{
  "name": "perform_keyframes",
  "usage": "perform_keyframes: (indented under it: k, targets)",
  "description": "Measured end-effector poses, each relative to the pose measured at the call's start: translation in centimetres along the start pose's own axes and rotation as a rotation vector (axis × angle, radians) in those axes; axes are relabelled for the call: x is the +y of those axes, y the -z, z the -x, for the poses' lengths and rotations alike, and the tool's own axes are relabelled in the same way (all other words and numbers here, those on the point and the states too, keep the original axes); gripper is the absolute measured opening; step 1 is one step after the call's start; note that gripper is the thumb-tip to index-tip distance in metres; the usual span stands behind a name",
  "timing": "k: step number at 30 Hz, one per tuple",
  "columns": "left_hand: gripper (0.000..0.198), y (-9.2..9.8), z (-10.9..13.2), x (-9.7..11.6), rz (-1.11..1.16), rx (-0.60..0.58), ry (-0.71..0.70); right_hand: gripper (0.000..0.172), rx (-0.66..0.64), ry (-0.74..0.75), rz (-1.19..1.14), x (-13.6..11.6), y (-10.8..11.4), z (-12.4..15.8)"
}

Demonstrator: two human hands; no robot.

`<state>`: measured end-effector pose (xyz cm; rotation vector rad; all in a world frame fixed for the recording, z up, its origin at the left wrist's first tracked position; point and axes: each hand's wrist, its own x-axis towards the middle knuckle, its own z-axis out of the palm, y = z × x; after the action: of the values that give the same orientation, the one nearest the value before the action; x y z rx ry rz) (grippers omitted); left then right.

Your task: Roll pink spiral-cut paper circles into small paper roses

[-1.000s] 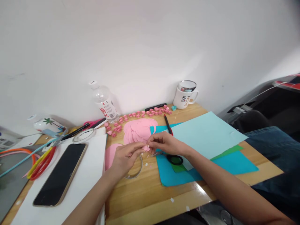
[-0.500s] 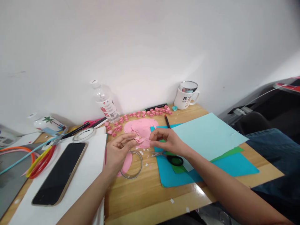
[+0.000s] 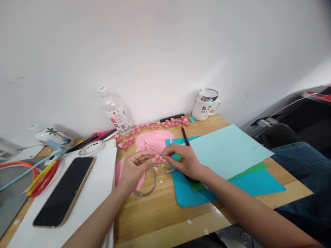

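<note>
Between thumb and fingers, my left hand [image 3: 136, 167] pinches a small rolled pink paper flower [image 3: 157, 157]. My right hand [image 3: 182, 158] meets it from the right, thumb and forefinger pressed together at the flower's edge; whether they grip its paper or some tiny piece is too small to tell. Pink paper cutouts [image 3: 152, 139] lie piled just behind both hands. Below them sits a roll of tape [image 3: 146, 184] with a pink cutout partly under it. Black-handled scissors [image 3: 170, 170] are largely hidden beneath my right hand. Several finished pink paper rolls [image 3: 155, 124] line the back of the table.
Blue paper [image 3: 186, 199] and pale blue sheets [image 3: 222, 151] cover the right side. At left are a phone [image 3: 64, 191] on white paper [image 3: 103, 168] and red-and-yellow-handled scissors [image 3: 46, 179]. A bottle [image 3: 117, 115] and a mug [image 3: 203, 108] stand against the wall.
My right hand has moved left and slightly down, so its fingertips now reach the pink flower. My left hand has shifted slightly right with the flower still in its fingers.
</note>
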<state>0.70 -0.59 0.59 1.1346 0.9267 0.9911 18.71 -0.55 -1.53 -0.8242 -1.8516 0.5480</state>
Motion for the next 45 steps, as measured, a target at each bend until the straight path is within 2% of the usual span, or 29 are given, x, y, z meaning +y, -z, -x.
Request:
perform_keyframes:
  k: [5,15,21,26,31,37,45]
  targets:
    - [0.017,0.1,0.0,-0.1,0.008,0.001,0.011,0.004,-0.051,0.041,0.031,0.1,0.0,0.1]
    - [0.016,0.1,0.0,-0.2,-0.032,-0.021,0.03,0.006,-0.062,0.073,0.056,-0.1,0.1,-0.1]
    - [0.023,-0.2,0.1,0.1,-0.07,-0.034,0.083,0.007,-0.077,0.06,0.011,-0.2,0.0,-0.1]
    - [0.024,-0.4,0.1,0.3,-0.076,-0.038,0.091,0.005,-0.049,-0.018,-0.052,-0.3,0.0,-0.1]
    - [0.026,-0.1,0.1,0.0,-0.054,-0.044,0.091,0.016,-0.142,0.054,-0.043,-0.3,0.0,-0.1]
    - [0.029,0.1,-0.2,-0.4,0.027,-0.007,0.11,0.022,-0.24,-0.031,-0.072,-0.6,-0.4,0.1]
    - [0.032,0.1,-0.2,-0.7,0.018,-0.043,0.148,0.02,-0.192,-0.041,-0.027,0.2,-1.0,0.4]
